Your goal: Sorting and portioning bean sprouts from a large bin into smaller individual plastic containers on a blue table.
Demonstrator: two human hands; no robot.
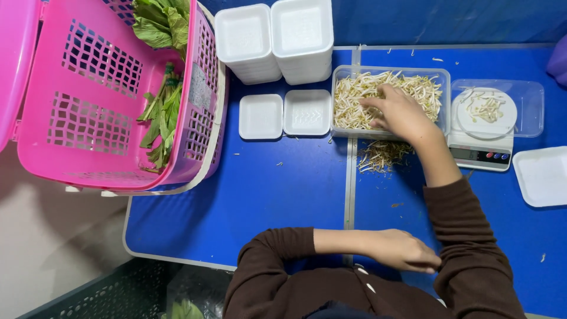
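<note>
A clear rectangular tub [341, 75] full of pale bean sprouts [354, 97] stands on the blue table [277, 195]. My right hand [398, 112] reaches into it, fingers curled down into the sprouts and closed on a pinch of them. My left hand [403, 250] lies flat on the table near my body, holding nothing, close to my right sleeve. To the right of the tub, a small digital scale [481, 155] carries a round white dish [509, 115] with a few sprouts. A small heap of sprout trimmings [381, 156] lies in front of the tub.
Two single white foam trays [261, 116] [307, 112] sit left of the tub, with two stacks of trays [273, 41] behind them. Another tray [542, 176] lies at the right edge. A pink basket [94, 100] with leafy greens [162, 112] overhangs the table's left side.
</note>
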